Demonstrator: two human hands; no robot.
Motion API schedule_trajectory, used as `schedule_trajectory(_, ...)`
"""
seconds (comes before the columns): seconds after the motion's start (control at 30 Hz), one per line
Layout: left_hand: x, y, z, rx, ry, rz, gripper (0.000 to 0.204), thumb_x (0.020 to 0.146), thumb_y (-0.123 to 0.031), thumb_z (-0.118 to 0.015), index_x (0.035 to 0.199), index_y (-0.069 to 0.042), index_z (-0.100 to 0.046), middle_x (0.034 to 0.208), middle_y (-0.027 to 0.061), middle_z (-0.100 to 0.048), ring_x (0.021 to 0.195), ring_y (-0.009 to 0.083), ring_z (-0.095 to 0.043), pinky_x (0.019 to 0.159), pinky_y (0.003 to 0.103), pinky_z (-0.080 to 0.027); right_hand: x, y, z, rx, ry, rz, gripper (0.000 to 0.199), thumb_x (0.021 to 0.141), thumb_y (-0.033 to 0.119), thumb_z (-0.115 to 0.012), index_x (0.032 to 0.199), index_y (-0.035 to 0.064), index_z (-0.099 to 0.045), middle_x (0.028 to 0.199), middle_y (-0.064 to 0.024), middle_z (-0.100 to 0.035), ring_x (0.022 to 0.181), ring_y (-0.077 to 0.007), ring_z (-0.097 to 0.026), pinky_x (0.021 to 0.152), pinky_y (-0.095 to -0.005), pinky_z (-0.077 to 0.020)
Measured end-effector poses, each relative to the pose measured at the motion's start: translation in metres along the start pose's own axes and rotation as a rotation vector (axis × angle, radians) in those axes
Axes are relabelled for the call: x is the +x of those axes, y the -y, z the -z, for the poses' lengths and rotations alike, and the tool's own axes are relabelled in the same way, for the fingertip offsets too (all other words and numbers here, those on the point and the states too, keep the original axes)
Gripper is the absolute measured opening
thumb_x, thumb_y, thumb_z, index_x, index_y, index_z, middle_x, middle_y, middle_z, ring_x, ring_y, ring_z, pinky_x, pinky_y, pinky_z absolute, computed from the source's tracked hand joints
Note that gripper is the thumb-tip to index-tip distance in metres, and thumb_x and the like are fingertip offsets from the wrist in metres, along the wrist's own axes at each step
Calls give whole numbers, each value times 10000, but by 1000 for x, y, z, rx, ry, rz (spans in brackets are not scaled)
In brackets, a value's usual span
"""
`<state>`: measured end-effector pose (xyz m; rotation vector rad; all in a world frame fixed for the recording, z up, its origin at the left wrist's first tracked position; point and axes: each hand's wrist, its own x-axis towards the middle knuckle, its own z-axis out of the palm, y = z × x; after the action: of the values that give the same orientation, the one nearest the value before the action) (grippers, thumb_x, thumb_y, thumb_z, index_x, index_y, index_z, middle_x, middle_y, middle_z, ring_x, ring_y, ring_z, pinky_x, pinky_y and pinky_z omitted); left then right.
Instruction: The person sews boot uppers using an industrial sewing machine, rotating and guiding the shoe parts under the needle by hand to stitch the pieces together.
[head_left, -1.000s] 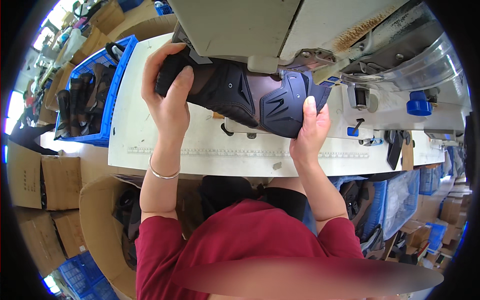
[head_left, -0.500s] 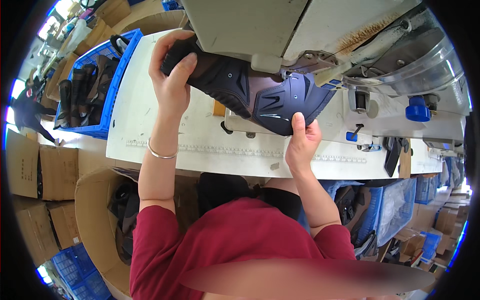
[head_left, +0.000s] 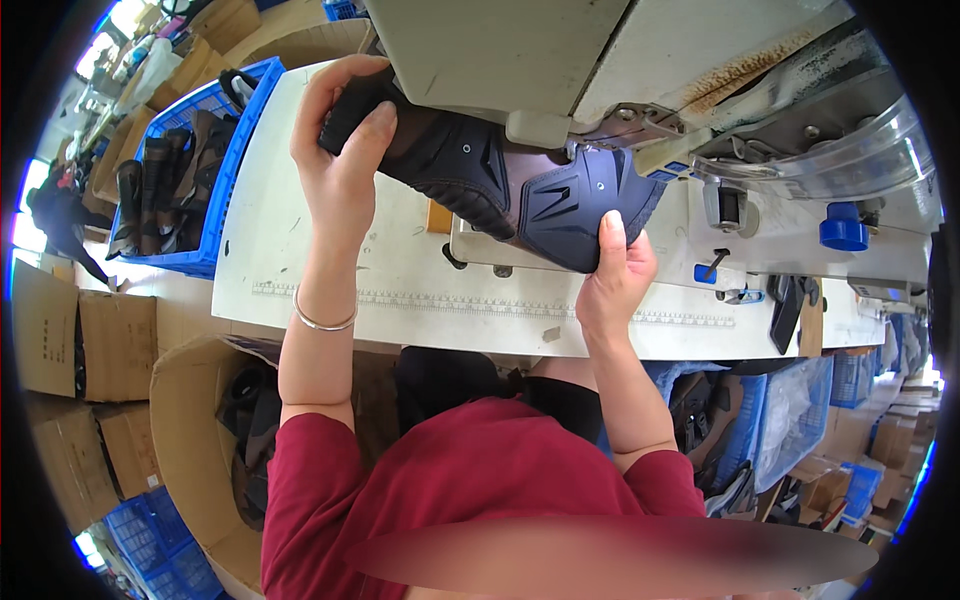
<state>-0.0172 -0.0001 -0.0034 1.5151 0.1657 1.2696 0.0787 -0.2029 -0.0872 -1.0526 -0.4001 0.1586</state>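
Note:
A dark shoe upper (head_left: 572,218), brown with raised black panels and small eyelet holes, lies stretched across under the head of a white sewing machine (head_left: 490,60). My left hand (head_left: 345,150) grips the upper's left end, with the thumb on top and the fingers curled behind it. At the near right edge, my right hand (head_left: 615,285) pinches the upper, its thumb lying on the black panel. The upper's far edge passes beneath the machine head by the needle area, where the machine partly hides it.
A white table (head_left: 300,220) with a printed ruler strip (head_left: 480,305) lies under the work. On the left stands a blue crate (head_left: 235,160) of shoe parts. An open cardboard box (head_left: 190,440) sits below it. Black scissors (head_left: 787,310) rest at the right, near a blue knob (head_left: 843,228).
The upper's right part has shifted slightly and turned under the machine head. My right hand has moved a little right and up with it; my left hand has barely moved, still gripping.

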Motion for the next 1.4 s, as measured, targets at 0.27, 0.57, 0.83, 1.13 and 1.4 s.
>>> schedule_trajectory(0.27,-5,-7,-5,23,-22,-10,278,767,-11,-594,1045,2,-589,890,4,-563,757,52,-489,702,181,-412,6,3,0,44,-19,-25,221,920,163,-555,1013,-32,-602,964,-74,-641,837,-104,-594,792,-252,-476)
schedule_trajectory(0.57,-6,-15,-6,62,2,0,279,765,3,-595,1044,-2,-583,895,6,-561,777,48,-488,696,173,-412,8,7,-4,87,-53,-47,176,903,148,-585,969,-13,-612,915,-33,-635,797,-65,-547,756,-221,-446)
schedule_trajectory(0.83,-3,-11,-9,76,3,-43,283,766,4,-608,1047,12,-579,943,22,-587,830,65,-526,748,193,-438,7,-1,20,-81,-50,24,153,913,150,-562,962,6,-576,853,-1,-587,752,-77,-536,715,-229,-447)
schedule_trajectory(1.13,0,-16,-14,161,54,0,229,784,6,-591,1012,0,-601,886,16,-590,788,56,-529,696,195,-440,135,243,307,-789,-969,983,304,948,166,-426,1160,-35,-512,1144,-158,-583,1011,-254,-574,880,-330,-439)
schedule_trajectory(1.4,-4,-21,-11,170,21,-111,234,765,-18,-579,994,2,-619,863,40,-621,785,85,-551,720,223,-457,216,370,401,-848,-560,351,592,952,478,-404,1332,27,-452,1149,-165,-592,1058,-208,-554,900,-345,-437)
